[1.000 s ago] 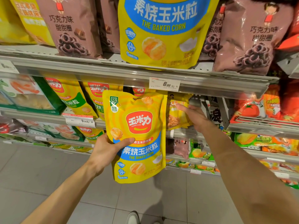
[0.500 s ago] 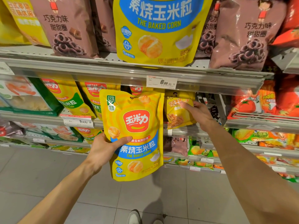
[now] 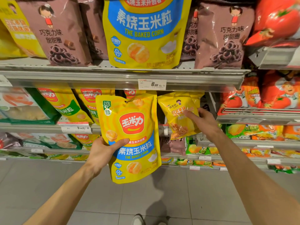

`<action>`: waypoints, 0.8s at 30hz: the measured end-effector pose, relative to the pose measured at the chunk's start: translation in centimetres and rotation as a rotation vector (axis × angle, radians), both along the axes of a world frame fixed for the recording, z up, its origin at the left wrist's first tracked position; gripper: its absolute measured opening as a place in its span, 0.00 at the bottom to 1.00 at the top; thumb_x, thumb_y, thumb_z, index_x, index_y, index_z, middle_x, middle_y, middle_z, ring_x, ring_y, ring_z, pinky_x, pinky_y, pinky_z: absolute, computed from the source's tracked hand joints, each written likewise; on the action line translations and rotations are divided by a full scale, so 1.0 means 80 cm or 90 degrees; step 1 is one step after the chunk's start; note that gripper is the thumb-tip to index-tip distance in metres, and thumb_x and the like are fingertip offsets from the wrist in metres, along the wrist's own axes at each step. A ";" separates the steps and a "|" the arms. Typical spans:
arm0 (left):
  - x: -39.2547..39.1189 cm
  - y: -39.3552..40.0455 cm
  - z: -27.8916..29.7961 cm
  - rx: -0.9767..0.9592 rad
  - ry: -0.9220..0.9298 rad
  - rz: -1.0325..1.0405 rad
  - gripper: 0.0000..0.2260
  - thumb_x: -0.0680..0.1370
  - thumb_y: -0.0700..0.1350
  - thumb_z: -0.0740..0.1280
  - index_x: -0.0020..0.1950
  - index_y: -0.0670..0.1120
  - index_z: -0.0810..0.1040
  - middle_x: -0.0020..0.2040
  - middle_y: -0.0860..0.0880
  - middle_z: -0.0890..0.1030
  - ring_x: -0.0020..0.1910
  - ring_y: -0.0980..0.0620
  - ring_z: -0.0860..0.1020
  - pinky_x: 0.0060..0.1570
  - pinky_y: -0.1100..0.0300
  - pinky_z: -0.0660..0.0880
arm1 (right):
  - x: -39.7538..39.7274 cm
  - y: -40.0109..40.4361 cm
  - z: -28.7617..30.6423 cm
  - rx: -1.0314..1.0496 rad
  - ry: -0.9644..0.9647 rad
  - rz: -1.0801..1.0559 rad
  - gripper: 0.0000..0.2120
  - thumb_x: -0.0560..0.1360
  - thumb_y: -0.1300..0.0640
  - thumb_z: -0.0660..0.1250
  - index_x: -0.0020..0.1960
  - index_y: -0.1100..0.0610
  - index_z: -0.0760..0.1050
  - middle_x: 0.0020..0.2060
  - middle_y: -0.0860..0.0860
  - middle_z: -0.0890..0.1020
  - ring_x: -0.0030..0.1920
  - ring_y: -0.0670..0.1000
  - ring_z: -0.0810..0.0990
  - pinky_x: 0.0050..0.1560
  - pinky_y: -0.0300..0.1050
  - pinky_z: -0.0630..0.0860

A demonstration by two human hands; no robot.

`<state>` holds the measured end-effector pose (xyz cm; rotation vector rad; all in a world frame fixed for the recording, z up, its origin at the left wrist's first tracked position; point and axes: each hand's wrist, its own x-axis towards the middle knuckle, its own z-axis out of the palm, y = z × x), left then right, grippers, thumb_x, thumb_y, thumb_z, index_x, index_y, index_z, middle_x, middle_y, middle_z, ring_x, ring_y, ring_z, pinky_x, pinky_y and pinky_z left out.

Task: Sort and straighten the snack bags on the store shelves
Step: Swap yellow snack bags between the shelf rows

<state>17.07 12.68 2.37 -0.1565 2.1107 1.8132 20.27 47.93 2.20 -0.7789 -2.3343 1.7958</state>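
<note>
Head view: we are holding a yellow baked-corn bag (image 3: pixel 129 137) in the left hand (image 3: pixel 103 151), in front of the middle shelf (image 3: pixel 48 127) and clear of it; the thumb is lying across the bag's front near its blue band, the other fingers are hidden behind it; the bag is hanging roughly upright, tilted slightly. The right hand (image 3: pixel 203 122) is gripping a smaller yellow snack bag (image 3: pixel 180 114) at its right side, thumb on the front, fingers behind; this bag is leaning at the middle shelf's opening, just right of the held corn bag. A price tag (image 3: pixel 152 84) is sitting on the upper shelf rail (image 3: pixel 81 77) above both; a large baked-corn bag (image 3: pixel 142 33) is standing there between brown chocolate-ring bags (image 3: pixel 222 34).
</note>
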 end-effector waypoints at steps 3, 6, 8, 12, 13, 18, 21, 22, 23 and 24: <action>0.003 0.002 0.001 -0.007 0.005 -0.004 0.13 0.70 0.44 0.79 0.53 0.50 0.82 0.46 0.55 0.88 0.44 0.53 0.87 0.42 0.57 0.80 | 0.019 0.002 0.004 -0.018 0.010 -0.013 0.31 0.66 0.30 0.75 0.53 0.56 0.80 0.52 0.62 0.84 0.54 0.64 0.84 0.55 0.61 0.81; 0.006 0.006 0.000 -0.013 0.009 -0.009 0.14 0.70 0.45 0.79 0.53 0.50 0.82 0.46 0.55 0.88 0.43 0.54 0.87 0.41 0.58 0.80 | 0.044 0.002 0.008 -0.015 0.021 -0.013 0.37 0.64 0.29 0.74 0.55 0.59 0.78 0.55 0.67 0.80 0.49 0.59 0.83 0.48 0.53 0.78; 0.012 0.010 0.000 -0.016 0.011 -0.029 0.13 0.71 0.44 0.79 0.53 0.49 0.82 0.45 0.55 0.88 0.42 0.55 0.87 0.40 0.60 0.81 | 0.063 0.001 0.016 -0.018 0.018 -0.013 0.33 0.65 0.31 0.74 0.54 0.58 0.80 0.52 0.66 0.82 0.45 0.56 0.82 0.46 0.52 0.77; 0.021 0.030 -0.001 -0.023 0.022 -0.055 0.13 0.70 0.44 0.79 0.52 0.50 0.83 0.45 0.55 0.88 0.44 0.54 0.87 0.46 0.55 0.81 | 0.100 0.008 0.031 0.004 -0.005 0.016 0.28 0.69 0.34 0.74 0.53 0.58 0.80 0.39 0.64 0.77 0.36 0.55 0.75 0.34 0.50 0.75; 0.021 0.036 -0.002 -0.024 0.033 -0.055 0.13 0.69 0.44 0.80 0.51 0.50 0.83 0.45 0.56 0.88 0.44 0.55 0.87 0.47 0.55 0.81 | 0.109 0.013 0.035 0.017 -0.014 0.015 0.27 0.70 0.36 0.74 0.53 0.59 0.79 0.37 0.60 0.75 0.34 0.55 0.74 0.32 0.49 0.74; 0.016 0.086 0.003 -0.013 0.101 -0.077 0.13 0.70 0.46 0.80 0.51 0.54 0.81 0.45 0.60 0.86 0.43 0.62 0.85 0.44 0.62 0.80 | 0.155 0.042 0.046 0.044 -0.036 -0.011 0.20 0.72 0.40 0.75 0.48 0.58 0.79 0.29 0.51 0.74 0.31 0.53 0.73 0.33 0.49 0.72; 0.009 0.131 0.000 -0.007 0.138 -0.097 0.13 0.70 0.47 0.80 0.52 0.53 0.83 0.49 0.56 0.87 0.49 0.56 0.86 0.52 0.55 0.81 | 0.180 0.051 0.050 0.054 -0.043 -0.030 0.20 0.73 0.41 0.74 0.42 0.58 0.75 0.25 0.46 0.68 0.27 0.49 0.68 0.30 0.46 0.68; 0.007 0.146 -0.002 -0.007 0.148 -0.099 0.13 0.69 0.48 0.81 0.52 0.51 0.84 0.50 0.55 0.87 0.50 0.55 0.86 0.54 0.53 0.80 | 0.187 0.052 0.052 0.049 -0.040 -0.033 0.20 0.74 0.42 0.74 0.39 0.56 0.72 0.24 0.45 0.66 0.25 0.48 0.66 0.28 0.44 0.67; 0.005 0.160 -0.006 -0.009 0.152 -0.102 0.14 0.69 0.48 0.82 0.51 0.50 0.85 0.50 0.55 0.87 0.50 0.55 0.86 0.55 0.53 0.80 | 0.193 0.053 0.055 0.042 -0.036 -0.035 0.20 0.74 0.43 0.74 0.37 0.54 0.69 0.24 0.45 0.65 0.25 0.48 0.64 0.28 0.44 0.65; 0.004 0.173 -0.009 -0.008 0.149 -0.109 0.14 0.68 0.47 0.82 0.51 0.50 0.85 0.49 0.55 0.87 0.49 0.55 0.86 0.55 0.53 0.81 | 0.198 0.054 0.056 0.045 -0.033 -0.035 0.20 0.74 0.43 0.74 0.37 0.53 0.68 0.25 0.46 0.63 0.26 0.49 0.63 0.29 0.45 0.63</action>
